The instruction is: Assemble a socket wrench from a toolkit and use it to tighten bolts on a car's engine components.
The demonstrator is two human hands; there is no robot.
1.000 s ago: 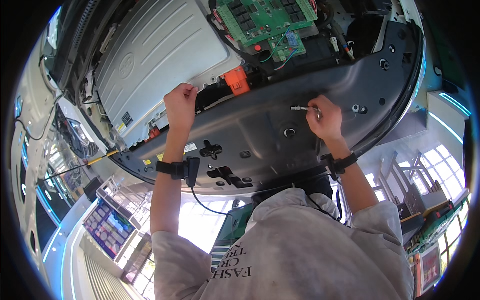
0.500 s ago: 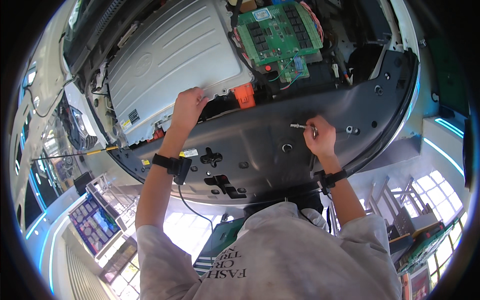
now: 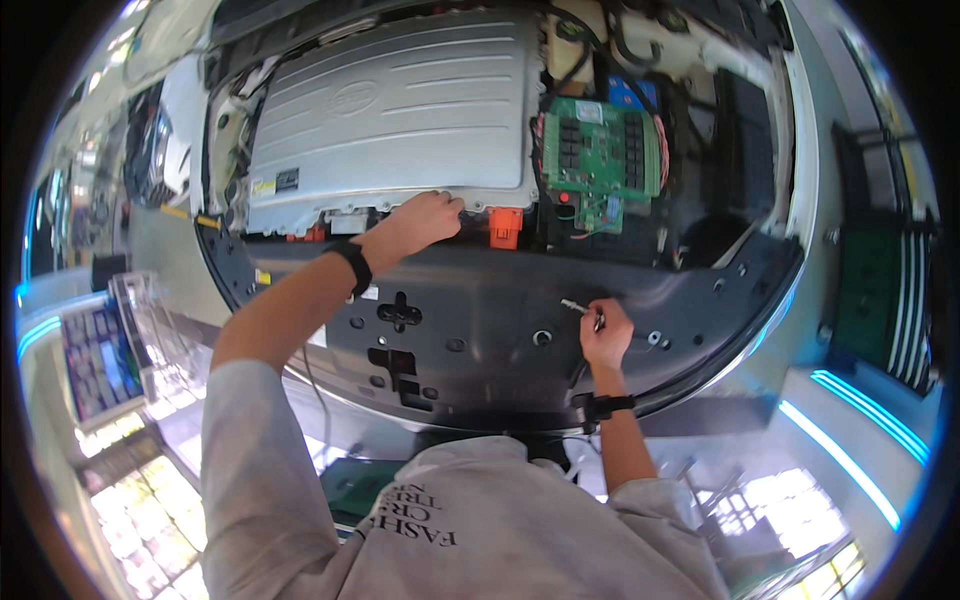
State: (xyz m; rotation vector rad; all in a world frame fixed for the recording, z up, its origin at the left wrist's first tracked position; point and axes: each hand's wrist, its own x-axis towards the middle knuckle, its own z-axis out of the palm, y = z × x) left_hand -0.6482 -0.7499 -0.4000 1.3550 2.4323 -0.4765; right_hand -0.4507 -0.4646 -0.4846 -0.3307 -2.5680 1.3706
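Observation:
My left hand [image 3: 425, 222] is at the front edge of a large ribbed silver metal cover [image 3: 400, 110], left of an orange connector [image 3: 506, 229]. Its fingers are curled together; whatever they may pinch is hidden. Above the black front panel [image 3: 480, 290], my right hand [image 3: 607, 338] is closed around a ratchet wrench. The wrench's slim silver socket end [image 3: 573, 305] points left, toward the far side of a round hole [image 3: 542, 338] in the panel. Part of the tool is covered by my fingers.
Right of the cover lies a green circuit board [image 3: 600, 150] with black relays and bundled wires. Dark hoses [image 3: 575, 70] run behind it. Cross-shaped cutouts [image 3: 400, 312] open in the panel. Straps with small dark devices circle both wrists, and a thin cable [image 3: 318, 395] hangs from the left one.
The whole view has turned and shifted. My left hand has slid rightward along the cover's edge, nearer the orange connector, its fingers more curled. My right hand keeps the wrench above the panel.

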